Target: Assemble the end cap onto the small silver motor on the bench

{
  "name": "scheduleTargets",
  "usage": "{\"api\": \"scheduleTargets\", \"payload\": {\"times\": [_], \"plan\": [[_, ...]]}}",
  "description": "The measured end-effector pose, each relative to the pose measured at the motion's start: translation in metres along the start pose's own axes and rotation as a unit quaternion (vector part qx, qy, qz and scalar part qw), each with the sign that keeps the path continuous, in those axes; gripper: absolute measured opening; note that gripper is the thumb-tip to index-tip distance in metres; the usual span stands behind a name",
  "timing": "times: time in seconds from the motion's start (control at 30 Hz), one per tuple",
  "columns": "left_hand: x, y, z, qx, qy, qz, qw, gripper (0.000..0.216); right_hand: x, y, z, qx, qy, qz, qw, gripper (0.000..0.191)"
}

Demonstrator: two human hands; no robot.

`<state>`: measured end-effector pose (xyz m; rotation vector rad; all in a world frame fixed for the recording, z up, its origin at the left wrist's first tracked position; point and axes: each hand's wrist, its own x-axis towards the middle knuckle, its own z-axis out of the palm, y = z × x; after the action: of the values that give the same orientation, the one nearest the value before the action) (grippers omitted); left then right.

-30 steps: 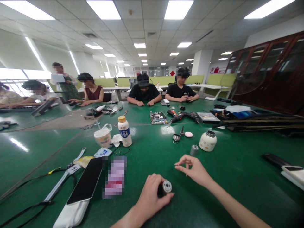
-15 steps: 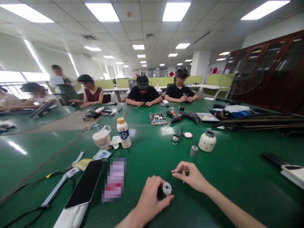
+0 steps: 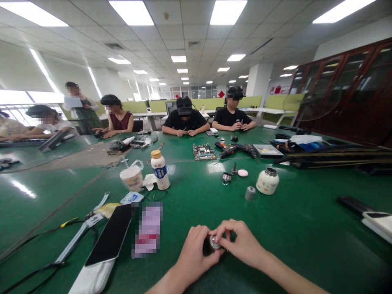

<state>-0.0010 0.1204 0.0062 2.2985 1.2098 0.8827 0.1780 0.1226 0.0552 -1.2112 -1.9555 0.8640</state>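
Low in the head view, my left hand (image 3: 194, 251) is curled round a small silver metal cylinder (image 3: 214, 245), thumb on its near side. The fingers of my right hand (image 3: 243, 243) are pinched together over the cylinder's top; whatever may be between them is too small and covered to make out. Much of the top face is hidden by those fingers. Beyond my hands stands another grey metal cylinder (image 3: 250, 193), beside a cream jar (image 3: 267, 182) with an open neck. Further back lie a small shiny metal part (image 3: 226, 178), a dark pointed part (image 3: 234, 169) and a pink disc (image 3: 243, 173).
To the left are a phone (image 3: 110, 232), a purple packet (image 3: 148, 228), a strap (image 3: 76, 234), a bottle (image 3: 160, 171) and a plastic cup (image 3: 131, 177). A circuit board (image 3: 203, 152) and power drills (image 3: 228, 152) lie further off. Several people sit across the green table (image 3: 190, 204).
My right hand has moved left and down, from beside the cylinder onto its top. My left hand keeps its hold in nearly the same place.
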Motion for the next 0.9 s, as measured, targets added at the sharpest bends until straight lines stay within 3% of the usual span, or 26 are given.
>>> {"api": "scheduleTargets", "payload": {"times": [0.57, 0.8, 0.9], "plan": [[0.001, 0.003, -0.002, -0.028, -0.002, -0.005, 1.000, 0.018, -0.001, 0.002, -0.001, 0.075, -0.026, 0.027, 0.996, 0.009], [0.001, 0.004, -0.002, -0.021, 0.005, -0.010, 1.000, 0.018, -0.001, -0.005, -0.005, 0.036, 0.031, 0.016, 0.999, 0.019], [0.001, 0.004, -0.003, -0.020, 0.002, -0.015, 1.000, 0.019, -0.026, -0.012, -0.010, 0.025, 0.079, 0.005, 0.997, 0.016]]}}
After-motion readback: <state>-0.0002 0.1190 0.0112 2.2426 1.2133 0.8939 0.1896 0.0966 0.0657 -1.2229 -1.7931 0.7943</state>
